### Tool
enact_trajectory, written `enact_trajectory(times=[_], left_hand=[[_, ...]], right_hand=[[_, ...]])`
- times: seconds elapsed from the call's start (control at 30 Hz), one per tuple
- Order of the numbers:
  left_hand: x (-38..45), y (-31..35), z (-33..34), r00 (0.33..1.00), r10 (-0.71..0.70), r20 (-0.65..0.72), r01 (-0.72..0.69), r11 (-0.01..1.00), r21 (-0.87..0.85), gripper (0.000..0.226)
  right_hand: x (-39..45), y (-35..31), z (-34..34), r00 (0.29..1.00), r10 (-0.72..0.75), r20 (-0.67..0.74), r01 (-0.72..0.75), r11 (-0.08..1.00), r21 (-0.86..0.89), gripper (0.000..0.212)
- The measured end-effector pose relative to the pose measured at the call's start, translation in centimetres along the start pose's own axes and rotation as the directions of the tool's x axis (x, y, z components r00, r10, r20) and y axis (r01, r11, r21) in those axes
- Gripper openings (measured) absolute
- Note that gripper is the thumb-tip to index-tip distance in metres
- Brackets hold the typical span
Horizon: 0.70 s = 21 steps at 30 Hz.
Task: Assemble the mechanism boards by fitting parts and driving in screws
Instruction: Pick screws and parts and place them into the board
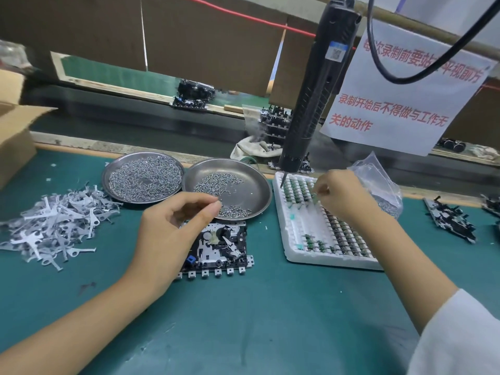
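A mechanism board (221, 247) of black and silver parts lies on the green mat in front of me. My left hand (173, 231) hovers over its left side, thumb and forefinger pinched together near the rim of the right steel dish (251, 196) of screws; whether a screw sits between them is too small to tell. My right hand (343, 196) reaches over the white foam tray (300, 239) of small green components and pinches one at the tray's upper rows. An electric screwdriver (311, 109) hangs above the tray's far left corner.
A second steel dish (143, 178) heaped with screws stands left of the first. A pile of flat metal levers (54, 226) covers the mat's left. A plastic bag (378, 180) lies behind my right hand. More boards (449, 220) lie at the right. A cardboard box (13, 136) stands far left.
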<state>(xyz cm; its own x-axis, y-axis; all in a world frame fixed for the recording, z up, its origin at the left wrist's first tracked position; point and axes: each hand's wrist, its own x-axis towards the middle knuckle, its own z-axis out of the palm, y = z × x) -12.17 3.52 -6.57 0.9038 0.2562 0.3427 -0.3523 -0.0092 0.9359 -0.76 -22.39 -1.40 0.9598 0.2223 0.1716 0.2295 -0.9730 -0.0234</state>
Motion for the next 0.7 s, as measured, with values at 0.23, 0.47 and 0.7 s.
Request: enact_trajectory(times=[0.23, 0.47, 0.7], left_hand=[[-0.1, -0.1, 0.1, 0.999, -0.036, -0.011, 0.036, 0.999, -0.003, 0.012], [-0.5, 0.0, 0.3, 0.996, -0.084, 0.026, 0.084, 0.996, 0.005, 0.011], [-0.7, -0.2, 0.7, 0.993, -0.091, 0.077, 0.092, 0.996, 0.002, 0.012]], right_hand=[[-4.8, -4.4, -1.5, 0.984, -0.067, 0.165, -0.104, 0.536, 0.838, 0.007], [-6.7, -10.4, 2.1, 0.992, -0.070, 0.102, -0.094, 0.110, 0.989, 0.013], [-7.7, -11.2, 3.4, 0.993, -0.003, 0.114, -0.114, -0.043, 0.993, 0.024]])
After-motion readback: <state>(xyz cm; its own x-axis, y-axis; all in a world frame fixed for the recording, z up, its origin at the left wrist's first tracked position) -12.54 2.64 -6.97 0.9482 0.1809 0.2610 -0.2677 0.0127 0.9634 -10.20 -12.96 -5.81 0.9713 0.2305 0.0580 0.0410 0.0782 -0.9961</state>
